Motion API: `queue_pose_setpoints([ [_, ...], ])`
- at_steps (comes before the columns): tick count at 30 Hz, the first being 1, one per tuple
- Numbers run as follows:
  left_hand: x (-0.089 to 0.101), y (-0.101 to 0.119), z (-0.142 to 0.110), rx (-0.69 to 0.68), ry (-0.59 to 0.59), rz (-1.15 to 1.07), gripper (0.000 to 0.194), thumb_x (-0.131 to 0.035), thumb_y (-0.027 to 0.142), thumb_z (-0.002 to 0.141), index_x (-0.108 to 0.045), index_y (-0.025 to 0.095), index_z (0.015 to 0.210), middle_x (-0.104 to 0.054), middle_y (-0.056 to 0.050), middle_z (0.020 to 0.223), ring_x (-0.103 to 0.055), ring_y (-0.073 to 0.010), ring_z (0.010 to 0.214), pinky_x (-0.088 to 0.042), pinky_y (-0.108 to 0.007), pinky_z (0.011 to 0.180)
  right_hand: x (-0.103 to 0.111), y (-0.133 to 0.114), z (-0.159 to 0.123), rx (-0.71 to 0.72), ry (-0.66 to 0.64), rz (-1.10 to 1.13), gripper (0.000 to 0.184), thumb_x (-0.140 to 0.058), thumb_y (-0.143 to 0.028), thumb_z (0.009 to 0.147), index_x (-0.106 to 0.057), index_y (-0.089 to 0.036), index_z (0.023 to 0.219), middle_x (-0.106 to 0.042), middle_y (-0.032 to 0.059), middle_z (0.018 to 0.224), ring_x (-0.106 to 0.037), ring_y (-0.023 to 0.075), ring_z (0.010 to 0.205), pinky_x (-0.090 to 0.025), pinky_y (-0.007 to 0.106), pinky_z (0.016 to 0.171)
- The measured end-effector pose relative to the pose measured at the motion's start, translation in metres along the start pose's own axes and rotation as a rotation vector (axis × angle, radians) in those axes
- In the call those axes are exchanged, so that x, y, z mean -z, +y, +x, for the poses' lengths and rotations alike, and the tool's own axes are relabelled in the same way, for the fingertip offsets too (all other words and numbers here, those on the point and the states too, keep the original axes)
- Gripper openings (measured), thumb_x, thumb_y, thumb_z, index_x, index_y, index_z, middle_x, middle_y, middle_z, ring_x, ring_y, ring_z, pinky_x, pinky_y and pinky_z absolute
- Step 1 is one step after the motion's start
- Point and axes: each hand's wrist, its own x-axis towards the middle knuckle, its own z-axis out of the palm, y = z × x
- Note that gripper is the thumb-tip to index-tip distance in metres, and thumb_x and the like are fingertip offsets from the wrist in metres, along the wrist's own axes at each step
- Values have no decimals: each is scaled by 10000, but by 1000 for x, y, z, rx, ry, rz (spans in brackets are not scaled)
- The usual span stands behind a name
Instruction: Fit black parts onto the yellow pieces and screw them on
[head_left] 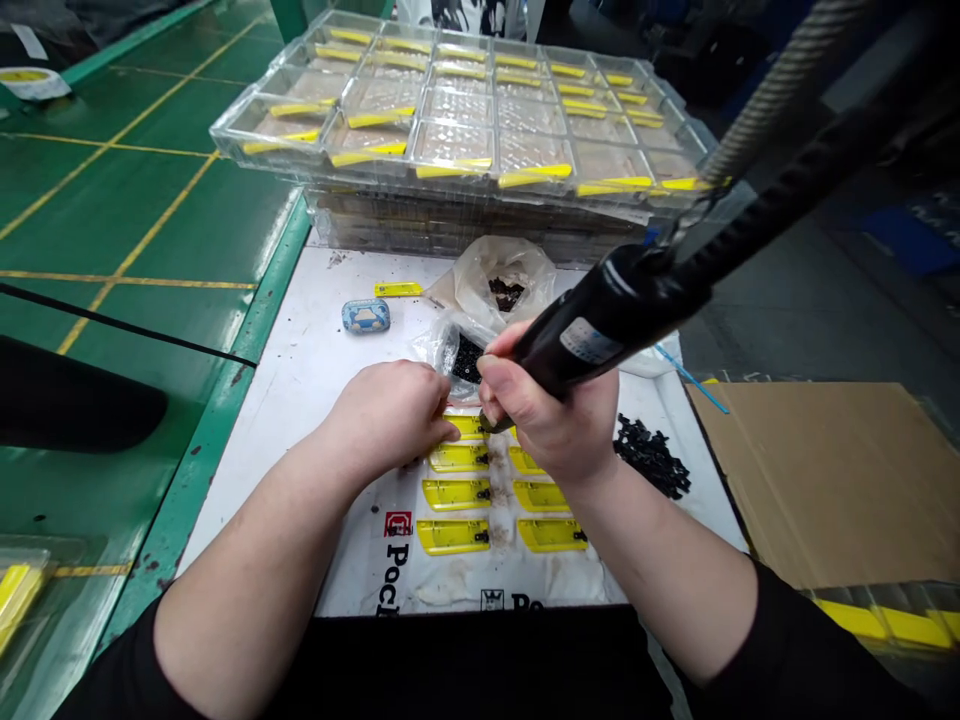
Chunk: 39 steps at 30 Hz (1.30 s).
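My right hand point(559, 420) is wrapped round a black power screwdriver point(581, 325), which slants down to the left. Its tip is at the right end of the top left yellow plastic piece point(469, 428). My left hand point(401, 410) is closed at that piece's left end, thumb against it; the other fingertips are hidden. Below it, more yellow plastic pieces point(454, 494) lie in two columns, several with a small black part at the right end. My right hand partly covers the right column. Small black parts point(651, 458) are heaped to the right.
Open plastic bags hold dark screws point(506, 292) and black bits point(466, 358). A blue patterned case point(366, 316) and a lone yellow piece point(397, 290) lie behind my left hand. Stacked clear trays point(457, 140) stand at the back. Cardboard point(832, 480) lies right; a hose point(787, 90) hangs overhead.
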Motion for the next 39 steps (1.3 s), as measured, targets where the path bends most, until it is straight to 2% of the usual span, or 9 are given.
queue_pose_setpoints([
  [3, 0, -2, 0, -4, -10, -35, 234, -826, 455, 890, -752, 233, 880, -801, -51, 928, -736, -286, 855, -405, -363, 653, 7, -8, 2, 18, -54, 69, 331, -894, -511, 899, -746, -287, 1093, -654, -55, 706, -590, 137, 551, -567, 344, 576],
  [7, 0, -3, -1, -20, -20, -53, 229, -831, 449, 897, -763, 235, 851, -796, -47, 955, -742, -289, 895, -455, -369, 688, 34, -40, -2, 121, 32, 126, 377, -922, -508, 876, -773, -287, 1143, -659, -35, 729, -570, 140, 555, -487, 334, 549],
  [10, 2, -2, -3, -25, -14, -41, 201, -818, 426, 905, -779, 234, 864, -796, -45, 969, -746, -284, 892, -482, -376, 703, 62, -59, -5, 53, 35, 37, 441, -961, -483, 833, -800, -237, 1162, -678, -10, 719, -578, 153, 575, -453, 329, 548],
  [14, 7, -1, -8, -19, -9, -26, 177, -783, 409, 937, -805, 234, 917, -797, -47, 995, -749, -271, 902, -504, -378, 718, 84, -58, -4, -29, 0, 22, 504, -940, -584, 819, -806, -218, 1138, -678, 0, 688, -577, 153, 553, -404, 306, 507],
  [19, 5, 2, -9, -2, 215, -134, 306, -698, 501, 1035, -799, 221, 966, -788, -66, 1016, -714, -267, 932, -554, -413, 810, 80, -44, -2, -42, -50, 46, 586, -917, -685, 798, -809, -232, 1154, -686, 9, 717, -565, 158, 550, -365, 311, 490],
  [22, -5, 7, -4, -72, 366, -154, 331, -711, 515, 1043, -839, 224, 1135, -798, -94, 1277, -665, -313, 1138, -553, -478, 1031, 75, -40, -3, -46, -36, 30, 575, -926, -680, 796, -806, -245, 1153, -695, 3, 750, -578, 160, 578, -404, 319, 518],
  [26, -17, 15, 3, -125, 322, -101, 439, -712, 565, 1033, -824, 247, 1313, -694, -76, 1556, -600, -359, 1234, -520, -550, 1104, 72, -35, -6, -14, -27, 22, 526, -907, -649, 841, -799, -251, 1167, -699, -7, 775, -592, 155, 618, -459, 324, 577],
  [31, -21, 18, 7, -122, 278, -88, 450, -671, 527, 1059, -786, 221, 1369, -703, -75, 1543, -598, -355, 1229, -515, -540, 1077, 70, -29, -6, -5, -2, -4, 528, -893, -644, 861, -789, -240, 1184, -713, 1, 820, -620, 162, 671, -519, 334, 654],
  [39, -20, 16, 6, -105, 378, -165, 422, -644, 482, 1084, -807, 197, 1350, -757, -77, 1466, -603, -342, 1212, -528, -540, 1124, 64, -32, -7, 4, 64, -109, 517, -873, -645, 876, -761, -221, 1149, -710, -1, 826, -620, 161, 674, -544, 340, 681],
])
